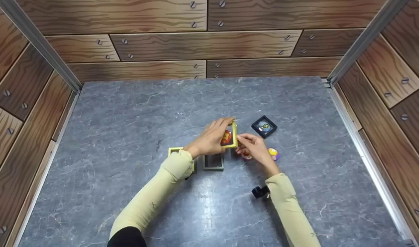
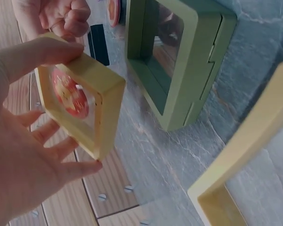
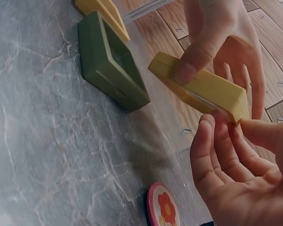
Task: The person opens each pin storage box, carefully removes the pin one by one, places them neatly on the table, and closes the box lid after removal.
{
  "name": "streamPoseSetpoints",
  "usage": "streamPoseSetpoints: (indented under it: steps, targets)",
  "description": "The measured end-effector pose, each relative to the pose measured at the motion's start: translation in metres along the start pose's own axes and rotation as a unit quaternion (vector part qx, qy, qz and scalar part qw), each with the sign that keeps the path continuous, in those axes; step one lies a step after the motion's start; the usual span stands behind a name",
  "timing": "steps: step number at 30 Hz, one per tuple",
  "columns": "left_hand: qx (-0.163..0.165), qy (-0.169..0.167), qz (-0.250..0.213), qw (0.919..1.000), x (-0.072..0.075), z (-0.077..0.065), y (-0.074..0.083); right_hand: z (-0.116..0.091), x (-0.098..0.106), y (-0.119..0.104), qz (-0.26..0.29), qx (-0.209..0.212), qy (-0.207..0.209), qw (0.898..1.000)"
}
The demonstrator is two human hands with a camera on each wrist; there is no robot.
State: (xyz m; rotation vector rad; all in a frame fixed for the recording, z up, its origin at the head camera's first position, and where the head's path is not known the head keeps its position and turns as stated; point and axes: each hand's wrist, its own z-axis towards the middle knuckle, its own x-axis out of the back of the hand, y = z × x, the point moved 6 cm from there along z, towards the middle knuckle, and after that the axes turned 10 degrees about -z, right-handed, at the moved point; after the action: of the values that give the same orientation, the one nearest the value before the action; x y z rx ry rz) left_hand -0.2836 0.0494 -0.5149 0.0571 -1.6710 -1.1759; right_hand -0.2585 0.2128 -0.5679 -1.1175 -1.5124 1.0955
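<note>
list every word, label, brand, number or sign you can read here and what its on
No word, brand or number can be read.
Left sleeve mark: looks like "X", too blurred to be sure.
Right sleeve mark: similar, too small to read.
Red disc in the held yellow frame: pale marks, too blurred to tell whether lettering.
Flower disc: no lettering visible.

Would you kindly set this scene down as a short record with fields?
Left hand: grips a yellow frame, raised above the tabletop
Right hand: pinches that frame's corner
Inside held frame: red disc
Other frames: green, second yellow, black with a round piece inside
Loose discs: flower disc, purple-and-yellow disc
Surface: grey, marbled
</note>
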Motion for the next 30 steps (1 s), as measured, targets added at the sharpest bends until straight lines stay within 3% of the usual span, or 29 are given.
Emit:
streamPoseSetpoints:
  steps: [8, 17, 23, 30]
  targets:
    - [-0.016, -0.019, -0.074, 0.9970, 0.002, -0.004, -0.004, -0.002, -0.002, 0.000, 0.004, -0.022, -0.002, 1.000]
    - [0.022, -0.013, -0.111, 0.9935, 0.002, -0.005, -0.007, -0.008, -0.007, 0.000, 0.026, -0.043, 0.003, 0.999]
    - [0.035, -0.011, -0.115, 0.9927, 0.003, -0.005, -0.008, -0.009, -0.006, 0.003, 0.043, -0.036, 0.017, 0.998]
    - [0.034, -0.012, -0.123, 0.9918, 0.003, -0.007, -0.007, -0.012, -0.006, 0.005, 0.045, -0.003, -0.003, 0.999]
